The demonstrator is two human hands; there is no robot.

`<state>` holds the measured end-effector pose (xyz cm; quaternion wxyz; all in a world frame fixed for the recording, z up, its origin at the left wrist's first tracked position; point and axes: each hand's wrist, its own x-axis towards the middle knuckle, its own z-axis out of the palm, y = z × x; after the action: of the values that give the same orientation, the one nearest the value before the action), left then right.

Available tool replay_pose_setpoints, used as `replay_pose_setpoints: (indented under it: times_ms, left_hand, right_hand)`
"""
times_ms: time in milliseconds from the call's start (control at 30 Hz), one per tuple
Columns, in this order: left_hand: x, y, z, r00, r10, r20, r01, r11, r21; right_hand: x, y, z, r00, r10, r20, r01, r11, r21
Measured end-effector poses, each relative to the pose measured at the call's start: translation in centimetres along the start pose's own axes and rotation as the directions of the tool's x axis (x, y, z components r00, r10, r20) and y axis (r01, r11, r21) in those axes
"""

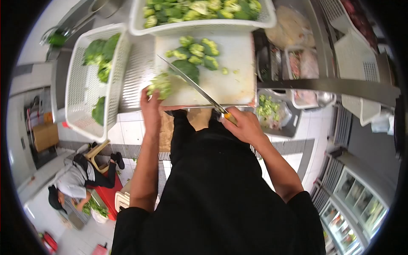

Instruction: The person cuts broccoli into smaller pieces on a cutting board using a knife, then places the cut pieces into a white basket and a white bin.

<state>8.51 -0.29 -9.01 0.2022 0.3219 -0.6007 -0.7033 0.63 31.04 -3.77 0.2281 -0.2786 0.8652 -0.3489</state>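
Note:
My right hand (242,124) is wrapped round the yellowish handle of a long kitchen knife (193,84). Its blade slants up and left over the white cutting board (238,91). At the board's left edge, my left hand (151,104) grips a pale green piece of broccoli (160,86), partly hiding it. A dark green broccoli head (185,71) lies beside the blade, partly behind it. Several cut broccoli florets (196,52) are heaped on the board just beyond, with small bits to their right.
A white basket (204,26) full of florets stands at the board's far edge. Another white basket (74,100) on the left holds broccoli heads. Below right, a grey bin (291,123) contains trimmings. A co-worker (74,178) sits bent over greens at lower left.

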Motion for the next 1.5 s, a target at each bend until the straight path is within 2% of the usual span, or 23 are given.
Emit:
replay_pose_setpoints:
  times_ms: [67,133,233,267,300,333,367,433,500,600,667,767,900,967,1000,1067,1100,1200,1233,1267,1300,1367,1500]
  left_hand:
    - [0.1,-0.3,-1.2,0.998,-0.057,-0.028,0.052,0.987,-0.152]
    - [-0.8,2.7,-0.7,0.995,-0.037,0.096,0.056,0.978,-0.202]
    - [-1.7,4.8,0.6,0.937,-0.006,0.35,0.026,0.998,-0.053]
    - [-2.2,5.2,1.9,0.909,-0.069,0.412,0.028,0.994,0.105]
    - [-3.2,5.4,3.9,0.877,-0.136,0.461,0.014,0.966,0.259]
    - [-4.9,5.1,6.8,0.81,-0.172,0.561,0.026,0.966,0.258]
    - [-6.8,4.8,10.0,0.733,-0.201,0.65,0.034,0.965,0.259]
    - [-9.7,5.3,14.9,0.634,-0.131,0.762,-0.337,0.84,0.425]
    - [-10.2,6.5,17.3,0.533,-0.108,0.839,-0.489,0.77,0.41]
    - [-8.8,5.7,16.9,0.48,-0.087,0.873,-0.575,0.721,0.388]
    - [-7.5,6.0,16.1,0.555,-0.074,0.829,-0.558,0.705,0.437]
    - [-4.0,6.3,14.6,0.743,0.037,0.668,-0.526,0.649,0.549]
    - [2.7,7.7,15.0,0.81,0.189,0.555,-0.567,0.493,0.66]
    - [5.5,7.4,16.3,0.708,0.348,0.614,-0.681,0.107,0.725]
    - [6.7,6.8,17.0,0.707,0.353,0.613,-0.681,0.107,0.724]
    - [8.2,5.2,18.3,0.654,0.318,0.687,-0.657,-0.213,0.724]
    - [8.5,4.9,18.7,0.652,0.32,0.688,-0.659,-0.211,0.722]
    - [9.0,4.2,19.9,0.703,0.204,0.682,-0.633,-0.258,0.73]
    - [9.3,4.0,19.7,0.631,0.242,0.737,-0.719,-0.173,0.673]
    - [9.5,3.9,19.7,0.559,0.288,0.778,-0.792,-0.091,0.603]
    - [9.5,3.8,20.1,0.555,0.287,0.781,-0.796,-0.09,0.599]
    - [9.5,3.9,20.3,0.51,0.141,0.849,-0.841,0.29,0.457]
    - [8.8,4.2,20.6,0.555,0.095,0.826,-0.82,0.23,0.524]
  right_hand:
    - [-4.9,3.4,-0.6,0.995,0.066,-0.069,-0.063,0.997,0.047]
    - [-10.5,6.3,-0.6,0.942,0.332,-0.043,-0.323,0.934,0.151]
    - [-19.5,10.4,0.6,0.844,0.535,-0.038,-0.515,0.827,0.225]
    - [-21.7,10.9,1.2,0.832,0.553,-0.042,-0.53,0.816,0.233]
    - [-23.7,11.2,1.8,0.73,0.683,-0.041,-0.607,0.673,0.422]
    - [-25.1,11.4,2.0,0.614,0.789,-0.007,-0.633,0.498,0.593]
    - [-26.0,11.6,2.0,0.59,0.807,0.01,-0.601,0.432,0.672]
    - [-25.7,11.8,1.3,0.454,0.89,0.043,-0.648,0.297,0.702]
    - [-26.4,15.2,2.0,0.372,0.923,0.099,-0.72,0.219,0.659]
    - [-26.1,18.3,2.7,0.283,0.945,0.164,-0.655,0.066,0.753]
    - [-26.2,19.9,3.0,0.254,0.945,0.206,-0.641,0.005,0.768]
    - [-26.3,20.0,3.2,0.259,0.94,0.222,-0.729,0.04,0.683]
    - [-24.5,17.4,1.9,0.376,0.912,0.164,-0.718,0.175,0.674]
    - [-23.4,15.6,0.7,0.442,0.887,0.134,-0.691,0.241,0.682]
    - [-22.9,15.0,0.2,0.522,0.849,0.086,-0.655,0.334,0.678]
    - [-21.6,13.4,-0.9,0.633,0.774,0.015,-0.578,0.46,0.674]
    - [-20.9,12.3,-1.6,0.632,0.775,0.011,-0.577,0.461,0.674]
    - [-17.8,8.5,-3.8,0.751,0.655,-0.077,-0.561,0.696,0.448]
    - [-16.7,7.3,-4.3,0.745,0.662,-0.081,-0.565,0.691,0.452]
    - [-15.6,6.2,-4.6,0.79,0.596,-0.143,-0.541,0.788,0.295]
    - [-14.5,5.4,-4.8,0.835,0.517,-0.189,-0.502,0.856,0.126]
    - [-12.5,3.9,-4.9,0.841,0.51,-0.177,-0.5,0.86,0.105]
    - [-10.0,2.9,-4.3,0.868,0.469,-0.167,-0.471,0.882,0.028]
